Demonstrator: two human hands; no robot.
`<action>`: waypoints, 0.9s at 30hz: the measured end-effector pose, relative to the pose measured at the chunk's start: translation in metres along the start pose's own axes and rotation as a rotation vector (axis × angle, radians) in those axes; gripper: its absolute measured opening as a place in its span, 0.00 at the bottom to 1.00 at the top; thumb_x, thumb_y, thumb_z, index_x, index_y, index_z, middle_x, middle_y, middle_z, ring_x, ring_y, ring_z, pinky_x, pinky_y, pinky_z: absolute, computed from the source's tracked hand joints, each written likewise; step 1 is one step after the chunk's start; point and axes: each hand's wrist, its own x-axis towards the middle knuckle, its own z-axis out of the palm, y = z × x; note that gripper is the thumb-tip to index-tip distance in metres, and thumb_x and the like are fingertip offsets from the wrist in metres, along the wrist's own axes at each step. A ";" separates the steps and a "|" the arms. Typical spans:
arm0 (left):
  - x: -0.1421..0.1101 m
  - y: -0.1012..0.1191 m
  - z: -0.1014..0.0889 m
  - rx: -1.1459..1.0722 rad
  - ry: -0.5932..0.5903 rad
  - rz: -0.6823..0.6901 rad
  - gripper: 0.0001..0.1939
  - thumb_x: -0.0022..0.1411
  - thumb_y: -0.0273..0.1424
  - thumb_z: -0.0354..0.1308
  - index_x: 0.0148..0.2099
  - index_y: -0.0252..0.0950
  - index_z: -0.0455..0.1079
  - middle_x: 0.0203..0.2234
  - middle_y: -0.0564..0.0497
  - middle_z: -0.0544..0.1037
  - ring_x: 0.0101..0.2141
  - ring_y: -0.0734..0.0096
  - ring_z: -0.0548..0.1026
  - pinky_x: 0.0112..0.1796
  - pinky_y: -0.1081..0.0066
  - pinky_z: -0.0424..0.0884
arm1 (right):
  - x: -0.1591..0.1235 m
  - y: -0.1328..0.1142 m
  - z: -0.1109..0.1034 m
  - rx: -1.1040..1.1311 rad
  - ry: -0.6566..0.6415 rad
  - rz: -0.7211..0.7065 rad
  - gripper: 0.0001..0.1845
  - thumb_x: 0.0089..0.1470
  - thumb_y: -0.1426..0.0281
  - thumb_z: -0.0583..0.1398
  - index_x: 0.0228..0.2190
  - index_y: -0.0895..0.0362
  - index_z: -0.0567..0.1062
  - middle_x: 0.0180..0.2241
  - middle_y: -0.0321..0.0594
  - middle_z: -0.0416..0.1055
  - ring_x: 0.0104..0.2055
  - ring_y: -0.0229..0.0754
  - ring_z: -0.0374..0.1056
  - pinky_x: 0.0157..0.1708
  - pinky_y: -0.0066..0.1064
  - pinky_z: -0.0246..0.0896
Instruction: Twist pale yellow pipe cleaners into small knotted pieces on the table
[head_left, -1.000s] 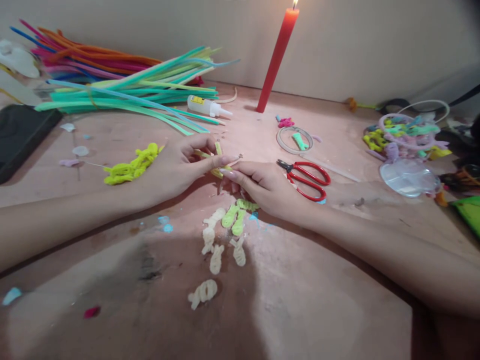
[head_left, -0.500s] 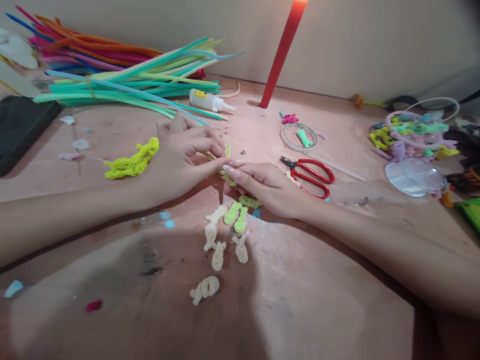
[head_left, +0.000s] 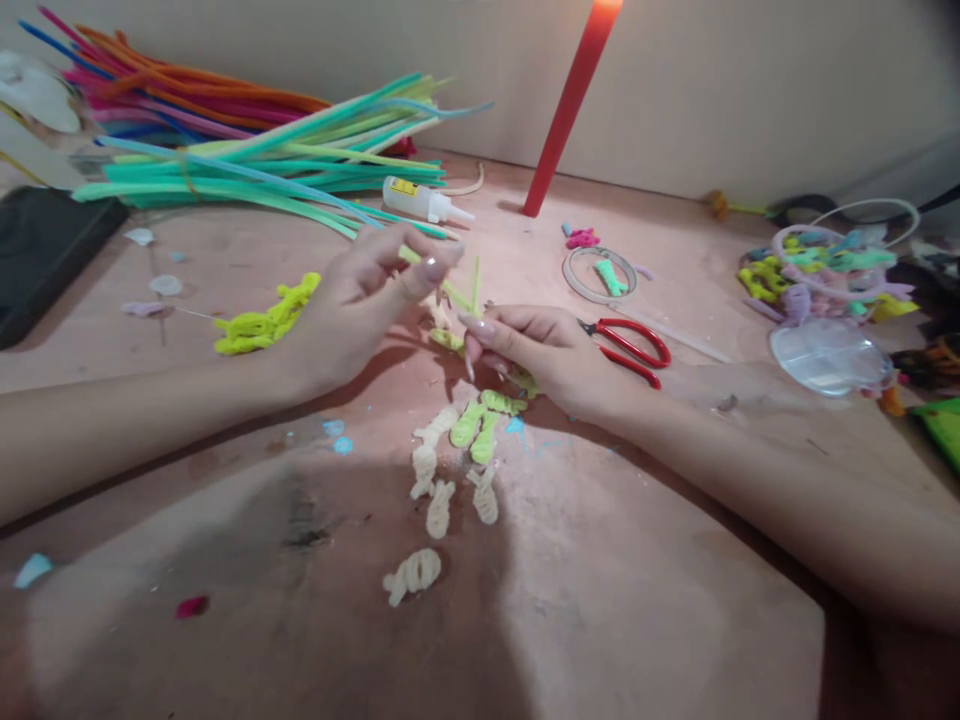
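A light green pipe cleaner [head_left: 459, 296] runs between my two hands, with one short end standing up. My left hand [head_left: 367, 300] is closed, pinching its upper left part between thumb and fingers. Closed around its lower end is my right hand [head_left: 536, 350], thumb against the fingertips. Below the hands lie small light green twisted pipe cleaner pieces [head_left: 484, 425]. Several cream twisted pieces [head_left: 439, 508] are spread just nearer to me. Beside my left wrist rests a bright yellow twisted piece [head_left: 266, 318].
A lit red candle [head_left: 566, 125] stands at the back. Red-handled pliers [head_left: 634, 345] and a tape roll [head_left: 574, 285] lie right of my hands. A glue bottle [head_left: 420, 198] and bundled pipe cleaners [head_left: 255, 165] are at the back left. A heap of coloured pieces [head_left: 825, 260] sits at right.
My left hand has lifted and moved apart from my right, turning its thumb upward. More of the light green pipe cleaner now shows between the hands.
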 end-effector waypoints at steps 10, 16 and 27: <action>0.005 0.004 0.001 0.146 -0.225 0.152 0.30 0.63 0.68 0.69 0.37 0.47 0.85 0.36 0.48 0.82 0.45 0.56 0.81 0.48 0.58 0.80 | 0.006 -0.006 0.003 0.149 -0.262 -0.017 0.33 0.72 0.45 0.65 0.25 0.55 0.66 0.22 0.27 0.55 0.22 0.30 0.46 0.23 0.28 0.43; 0.005 -0.006 0.001 0.197 0.049 0.400 0.27 0.73 0.58 0.67 0.36 0.40 0.75 0.32 0.54 0.74 0.38 0.69 0.72 0.47 0.65 0.71 | 0.003 -0.006 0.005 0.112 -0.249 0.003 0.30 0.73 0.44 0.64 0.31 0.56 0.73 0.24 0.27 0.56 0.24 0.31 0.47 0.24 0.28 0.45; -0.004 0.010 0.008 0.377 -0.066 0.266 0.30 0.75 0.59 0.63 0.30 0.42 0.73 0.29 0.51 0.73 0.36 0.62 0.72 0.44 0.64 0.71 | 0.000 0.001 0.011 0.076 0.013 0.045 0.27 0.72 0.45 0.65 0.32 0.53 0.71 0.22 0.27 0.61 0.22 0.32 0.56 0.22 0.27 0.52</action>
